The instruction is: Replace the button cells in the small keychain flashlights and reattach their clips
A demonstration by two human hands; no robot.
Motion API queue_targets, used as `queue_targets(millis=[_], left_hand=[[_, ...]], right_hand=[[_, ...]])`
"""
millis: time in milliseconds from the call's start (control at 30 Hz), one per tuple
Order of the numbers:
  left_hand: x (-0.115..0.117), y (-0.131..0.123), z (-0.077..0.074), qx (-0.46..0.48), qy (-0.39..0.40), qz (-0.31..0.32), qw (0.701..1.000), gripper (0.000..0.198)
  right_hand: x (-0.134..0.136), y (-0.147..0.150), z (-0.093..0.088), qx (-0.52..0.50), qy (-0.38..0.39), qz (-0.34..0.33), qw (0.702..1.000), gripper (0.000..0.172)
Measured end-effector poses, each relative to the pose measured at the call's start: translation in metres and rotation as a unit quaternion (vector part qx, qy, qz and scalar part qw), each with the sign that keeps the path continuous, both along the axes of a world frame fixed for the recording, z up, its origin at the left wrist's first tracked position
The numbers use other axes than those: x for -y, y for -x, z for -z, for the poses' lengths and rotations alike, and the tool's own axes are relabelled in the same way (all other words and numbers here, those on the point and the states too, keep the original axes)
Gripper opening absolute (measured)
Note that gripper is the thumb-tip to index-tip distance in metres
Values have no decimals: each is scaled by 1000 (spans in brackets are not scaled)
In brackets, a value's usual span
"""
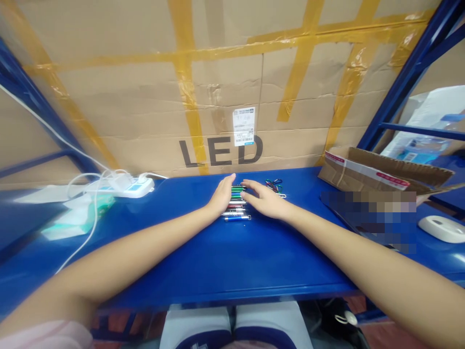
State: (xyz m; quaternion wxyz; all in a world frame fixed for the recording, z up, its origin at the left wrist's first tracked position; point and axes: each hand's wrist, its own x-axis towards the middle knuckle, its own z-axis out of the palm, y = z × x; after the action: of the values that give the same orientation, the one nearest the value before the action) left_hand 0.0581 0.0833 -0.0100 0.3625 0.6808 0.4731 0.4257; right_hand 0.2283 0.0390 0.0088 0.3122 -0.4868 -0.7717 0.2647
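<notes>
A row of several small coloured metal cylinders (237, 206), like little torches or pens, lies side by side on the blue shelf top (203, 252). My left hand (221, 196) lies flat with fingers stretched out against the row's left side. On the row's right side, my right hand (263, 198) lies flat too, fingers extended over the cylinders' ends. Both hands press in on the row from either side. A small heap of coloured clips (275, 186) sits just behind my right hand.
A big taped cardboard box marked LED (221, 97) stands along the back. A white power strip (125, 186) with cables lies at the left. An open cardboard box (381, 172) and a white oval object (441, 229) are at the right. Blue shelf posts flank both sides.
</notes>
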Motion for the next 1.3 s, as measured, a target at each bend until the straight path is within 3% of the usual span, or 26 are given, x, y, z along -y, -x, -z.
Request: queue_targets(millis=[167, 367, 500, 567, 600, 667, 733, 867, 967, 1067, 1167, 1300], left_hand=[[13, -7, -1, 72, 40, -40, 996, 69], [12, -21, 3, 131, 28, -66, 989, 64], [17, -17, -3, 150, 23, -74, 986, 65], [28, -7, -8, 116, -2, -33, 993, 69], [35, 0, -10, 28, -51, 33, 998, 82], [49, 13, -13, -148, -148, 172, 963, 119], [58, 23, -15, -249, -199, 211, 924, 133], [57, 33, -16, -325, -217, 163, 906, 122], [49, 37, -12, -326, -207, 124, 914, 111], [44, 40, -7, -292, -189, 123, 930, 106], [43, 42, -4, -261, -177, 131, 940, 105], [41, 43, 1, -236, -110, 85, 962, 126]], right_hand=[[3, 13, 0, -159, 131, 116, 972, 68], [3, 36, 11, -213, 101, 173, 956, 67], [-4, 40, 18, -224, 67, 185, 954, 61], [-13, 36, 18, -210, 49, 180, 960, 58], [-18, 33, 18, -198, 41, 174, 964, 56], [-32, 27, 15, -164, 31, 152, 974, 55], [-44, 24, 12, -124, 26, 119, 985, 51], [-54, 24, 6, -40, 15, 23, 999, 33], [-47, 27, 4, 7, -1, -40, 999, 27], [-39, 29, 5, 30, -19, -69, 997, 20], [-39, 27, 8, 19, -34, -62, 997, 18], [-52, 19, 18, -50, -51, 27, 997, 38]])
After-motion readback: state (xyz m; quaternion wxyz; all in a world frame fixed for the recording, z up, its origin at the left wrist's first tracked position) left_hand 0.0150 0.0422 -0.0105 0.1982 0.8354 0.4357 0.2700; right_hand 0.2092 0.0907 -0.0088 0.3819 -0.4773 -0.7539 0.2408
